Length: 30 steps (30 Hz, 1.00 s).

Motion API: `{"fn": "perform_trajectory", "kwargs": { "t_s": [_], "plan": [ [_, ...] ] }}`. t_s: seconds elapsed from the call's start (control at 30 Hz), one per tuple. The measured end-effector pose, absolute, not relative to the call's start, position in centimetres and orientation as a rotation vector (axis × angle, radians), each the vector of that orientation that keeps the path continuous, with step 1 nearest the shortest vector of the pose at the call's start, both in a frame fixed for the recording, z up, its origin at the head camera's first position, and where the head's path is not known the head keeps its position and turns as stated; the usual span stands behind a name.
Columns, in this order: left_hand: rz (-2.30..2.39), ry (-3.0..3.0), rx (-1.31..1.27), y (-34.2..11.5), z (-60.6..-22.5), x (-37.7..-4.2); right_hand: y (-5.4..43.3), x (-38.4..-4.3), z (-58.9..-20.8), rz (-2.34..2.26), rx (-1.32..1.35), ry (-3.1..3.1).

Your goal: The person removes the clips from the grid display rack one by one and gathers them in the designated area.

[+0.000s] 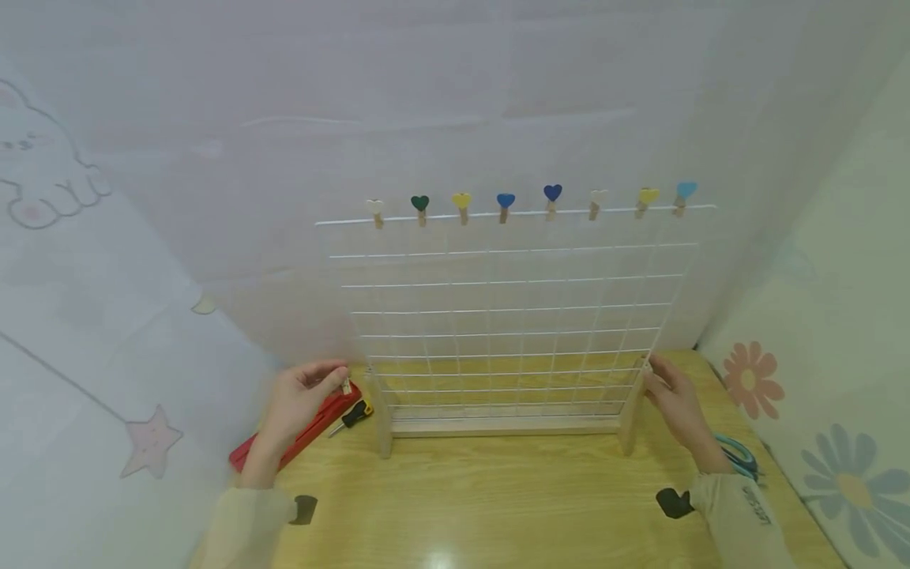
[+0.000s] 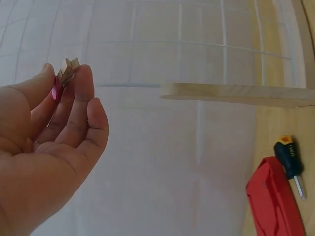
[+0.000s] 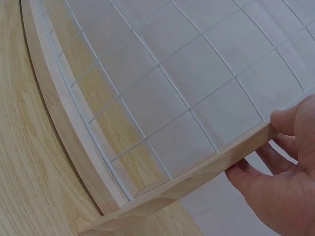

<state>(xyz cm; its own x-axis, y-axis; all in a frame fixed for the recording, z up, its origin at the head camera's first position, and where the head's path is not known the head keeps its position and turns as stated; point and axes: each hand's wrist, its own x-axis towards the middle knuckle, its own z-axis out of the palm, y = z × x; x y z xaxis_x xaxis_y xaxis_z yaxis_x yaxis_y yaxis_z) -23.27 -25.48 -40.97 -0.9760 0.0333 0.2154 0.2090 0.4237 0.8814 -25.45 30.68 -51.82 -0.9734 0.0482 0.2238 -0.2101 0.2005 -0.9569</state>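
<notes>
Screened-off tabletop nook; cartoon-printed sheets (image 1: 92, 269) around wood-grain table (image 1: 498, 498)

Free to pass low over the near stretch of table (image 1: 490, 502), then barred straight ahead by the wire grid (image 1: 488, 310), the base bar (image 1: 505, 427), the left post (image 1: 382, 419) and the right post (image 1: 629, 419). Crowded beside the left post by a screwdriver (image 1: 353, 415) and a red object (image 1: 313, 431), and outside the right post by the right hand (image 1: 674, 399) gripping it. Passable above the grid only by rising over the heart clips (image 1: 505, 201).
</notes>
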Motion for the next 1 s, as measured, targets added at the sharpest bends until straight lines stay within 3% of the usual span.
{"fn": "perform_trajectory", "kwargs": {
  "t_s": [1.0],
  "plan": [
    [-1.559,-2.761,0.151,-24.4,-58.7,-23.7,31.1,-25.2,-51.8,1.885,0.143,-2.267]
  ]
}}
